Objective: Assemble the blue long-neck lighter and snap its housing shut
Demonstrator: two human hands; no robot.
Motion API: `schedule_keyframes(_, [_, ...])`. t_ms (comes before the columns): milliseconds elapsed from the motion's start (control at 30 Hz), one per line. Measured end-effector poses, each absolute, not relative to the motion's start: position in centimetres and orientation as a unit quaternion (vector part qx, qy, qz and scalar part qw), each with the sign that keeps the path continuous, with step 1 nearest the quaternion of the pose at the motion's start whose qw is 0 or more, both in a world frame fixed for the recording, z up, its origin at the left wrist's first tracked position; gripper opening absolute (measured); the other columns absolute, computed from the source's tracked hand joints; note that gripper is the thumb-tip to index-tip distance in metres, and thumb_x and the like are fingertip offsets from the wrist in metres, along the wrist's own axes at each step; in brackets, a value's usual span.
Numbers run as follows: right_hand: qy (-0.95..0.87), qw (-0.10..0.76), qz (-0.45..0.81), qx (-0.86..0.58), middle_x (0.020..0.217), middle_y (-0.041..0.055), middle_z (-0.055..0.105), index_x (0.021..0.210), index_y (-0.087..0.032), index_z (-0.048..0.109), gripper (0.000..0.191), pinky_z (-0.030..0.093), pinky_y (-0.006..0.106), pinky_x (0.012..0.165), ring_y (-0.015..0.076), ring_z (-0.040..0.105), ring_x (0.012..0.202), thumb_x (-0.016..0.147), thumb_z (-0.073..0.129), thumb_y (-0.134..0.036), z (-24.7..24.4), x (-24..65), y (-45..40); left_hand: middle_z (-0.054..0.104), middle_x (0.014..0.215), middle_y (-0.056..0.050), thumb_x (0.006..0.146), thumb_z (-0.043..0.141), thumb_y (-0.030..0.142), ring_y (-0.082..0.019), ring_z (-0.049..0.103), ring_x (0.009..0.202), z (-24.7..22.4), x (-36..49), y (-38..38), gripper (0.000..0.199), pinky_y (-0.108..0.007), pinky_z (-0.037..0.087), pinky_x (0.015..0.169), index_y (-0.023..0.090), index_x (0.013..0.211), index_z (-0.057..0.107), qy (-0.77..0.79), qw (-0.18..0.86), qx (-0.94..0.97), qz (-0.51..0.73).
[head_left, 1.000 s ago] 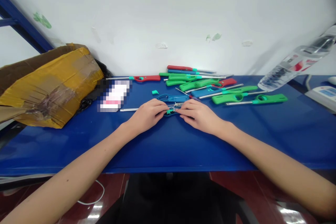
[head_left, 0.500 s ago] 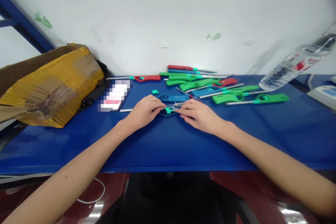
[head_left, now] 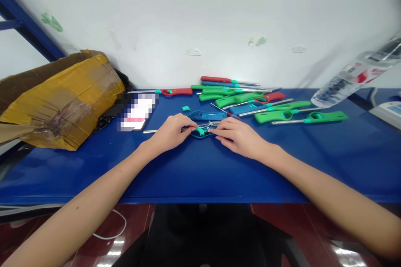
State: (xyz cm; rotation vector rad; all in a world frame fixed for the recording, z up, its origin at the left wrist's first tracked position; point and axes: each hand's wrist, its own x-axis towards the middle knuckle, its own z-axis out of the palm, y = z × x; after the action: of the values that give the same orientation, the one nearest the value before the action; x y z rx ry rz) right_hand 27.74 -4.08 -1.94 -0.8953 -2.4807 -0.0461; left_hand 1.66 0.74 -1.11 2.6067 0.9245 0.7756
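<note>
An opened blue long-necked lighter [head_left: 198, 135] lies on the table between my hands, its inner parts and a green trigger [head_left: 200, 132] exposed. My left hand [head_left: 175, 131] pinches the lighter's left part beside the trigger, and the metal tube [head_left: 149, 132] sticks out beyond it. On the other side, my right hand [head_left: 238, 135] has its fingertips together at the white wire and small parts inside the lighter; the handle end is hidden under that hand. Just behind lies a loose blue shell half [head_left: 208, 115], with a small green piece [head_left: 186, 108] to its left.
Several green, red and blue lighters [head_left: 269, 117] lie at the back right. One red lighter [head_left: 177, 91] is at the back left, near a phone [head_left: 138, 112]. A taped carton [head_left: 65, 104] stands left; a water bottle [head_left: 347, 77] and a white device [head_left: 388, 110] are right.
Both hands stay at the opened lighter with almost no visible movement. The view has shifted very slightly.
</note>
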Motion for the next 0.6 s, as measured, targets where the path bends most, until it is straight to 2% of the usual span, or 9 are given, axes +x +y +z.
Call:
schedule_keyframes(233, [-0.908,0.254,-0.009,-0.334,0.098,0.0108,0.072,0.117,-0.020,0.072,0.028,0.056,0.046,0.088,0.0251,0.064,0.094,0.095,0.054,-0.022,-1.93,27.70,-4.16,0.077,0.091,-0.003,0.090,0.059,0.024,-0.019,0.069,0.087,-1.55,1.90,0.75,0.017,-0.032,0.055,0.079,0.022,0.092,0.076,0.321,0.134,0.888,0.301])
schedule_keyframes(433, [-0.908,0.249,-0.008,-0.336,0.098,0.0111,0.072,0.117,-0.019,0.072,0.029,0.056,0.045,0.089,0.0250,0.064,0.095,0.096,0.053,-0.022,-1.94,27.67,-4.20,0.078,0.085,-0.002,0.083,0.065,0.027,-0.018,0.071,0.075,-1.08,2.09,0.93,0.014,-0.029,0.056,0.073,0.020,0.086,0.077,0.373,0.225,0.842,0.318])
schedule_keyframes(600, [-0.908,0.250,0.001,-0.337,0.100,0.0111,0.072,0.120,-0.021,0.071,0.030,0.056,0.046,0.090,0.0254,0.065,0.097,0.096,0.054,-0.024,-2.00,27.70,-4.22,0.078,0.084,-0.003,0.079,0.070,0.028,-0.019,0.071,0.075,-0.72,2.27,1.28,0.013,-0.029,0.057,0.074,0.019,0.082,0.078,0.393,0.271,0.821,0.313])
